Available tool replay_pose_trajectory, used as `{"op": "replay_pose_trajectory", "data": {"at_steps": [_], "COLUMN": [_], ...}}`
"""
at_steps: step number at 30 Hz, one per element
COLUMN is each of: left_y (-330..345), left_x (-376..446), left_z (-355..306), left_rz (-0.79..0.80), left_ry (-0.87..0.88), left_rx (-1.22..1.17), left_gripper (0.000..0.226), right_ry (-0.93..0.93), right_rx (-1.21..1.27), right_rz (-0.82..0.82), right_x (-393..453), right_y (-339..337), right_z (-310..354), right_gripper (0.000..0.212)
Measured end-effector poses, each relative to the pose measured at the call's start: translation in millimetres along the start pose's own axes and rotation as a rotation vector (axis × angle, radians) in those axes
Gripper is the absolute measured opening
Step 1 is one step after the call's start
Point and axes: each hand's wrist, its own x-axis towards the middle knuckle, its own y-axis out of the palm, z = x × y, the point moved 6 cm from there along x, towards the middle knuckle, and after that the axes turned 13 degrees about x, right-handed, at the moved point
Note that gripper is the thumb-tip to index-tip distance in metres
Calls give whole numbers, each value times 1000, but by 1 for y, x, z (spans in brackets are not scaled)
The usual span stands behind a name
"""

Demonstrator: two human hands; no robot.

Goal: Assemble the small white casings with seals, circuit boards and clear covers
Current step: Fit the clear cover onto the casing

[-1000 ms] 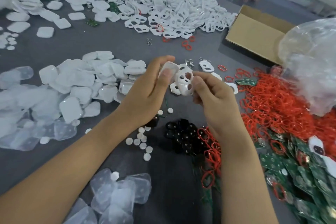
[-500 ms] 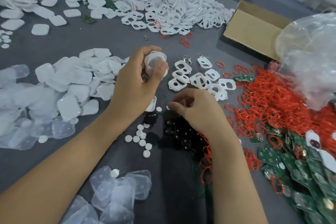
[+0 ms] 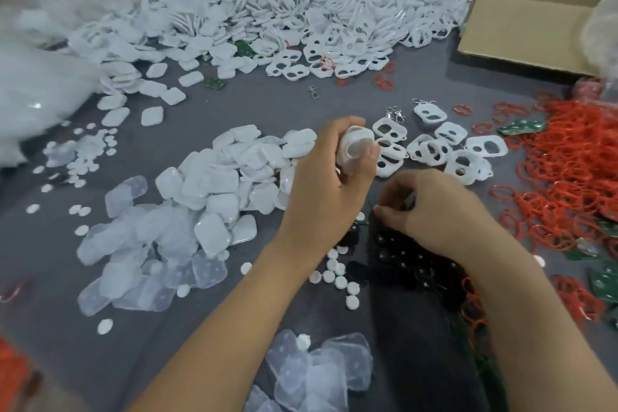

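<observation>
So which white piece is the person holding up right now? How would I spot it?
Start at the big heap of red rings on the right, then move left past the little group of flat white casings with holes. Just left of them the left hand grips one white casing. It is the only one lifted off the grey table, pinched under the thumb.

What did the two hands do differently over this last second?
The right hand let go of the white casing and dropped to the black parts, fingers pinching there. The left hand kept holding the casing. The piles on the table stayed put.
</observation>
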Motion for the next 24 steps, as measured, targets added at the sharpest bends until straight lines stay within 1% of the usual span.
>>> {"op": "replay_pose_trajectory", "data": {"at_steps": [8, 13, 15, 17, 19, 21, 23, 24], "left_y": [3, 5, 5, 5, 5, 8, 15, 20], "left_x": [-2, -3, -3, -2, -2, -1, -1, 0], "left_z": [-2, -1, 1, 2, 6, 10, 12, 11], "left_rz": [2, 14, 12, 15, 47, 123, 204, 231], "left_ry": [50, 31, 11, -23, -77, -169, -326, -419], "left_rx": [50, 73, 66, 5, -61, -156, -400, -551], "left_gripper": [20, 20, 17, 15, 15, 22, 25, 24], "right_ry": [-27, -37, -42, -51, -60, -62, -67, -78], "right_rx": [8, 27, 87, 251, 527, 824, 1038, 1095], "right_rz": [-20, -29, -35, -54, -76, -77, -62, -56], "right_x": [-2, -2, -2, -2, -1, -2, -3, -4], "right_y": [1, -2, -4, -8, -13, -20, -26, -28], "right_z": [3, 1, -1, -3, -4, -6, -5, -4], "right_gripper": [13, 13, 14, 14, 11, 9, 9, 8]}}
